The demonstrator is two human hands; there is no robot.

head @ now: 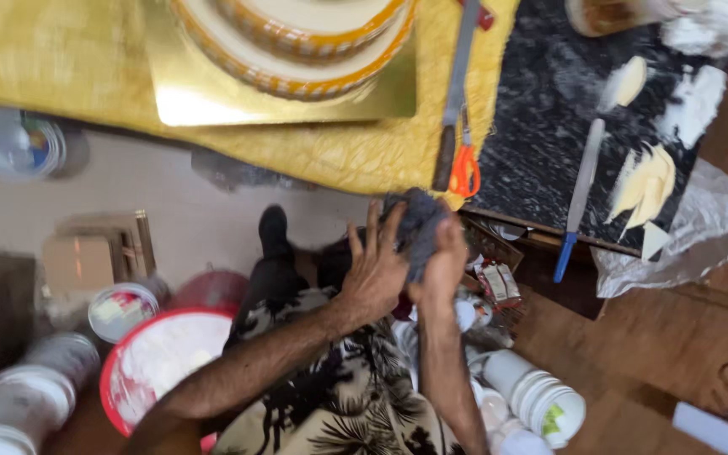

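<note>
Both my hands are raised together in front of me, rubbing a crumpled grey cloth [414, 221]. My left hand [374, 268] has its fingers spread against the cloth's left side. My right hand [445, 261] is closed around the cloth from the right. Above them is a yellow-covered table [322, 156] bearing a gold board [204, 97] with a tiered white cake [292, 38] trimmed in orange. The image is motion-blurred.
Orange-handled scissors [464, 168] and a long knife [455, 93] lie at the table's edge. A black slab [541, 143] holds a blue-handled spatula [579, 194] and pale yellow pieces [646, 181]. A red basin [157, 362], tubs and stacked white cups [541, 400] crowd the floor.
</note>
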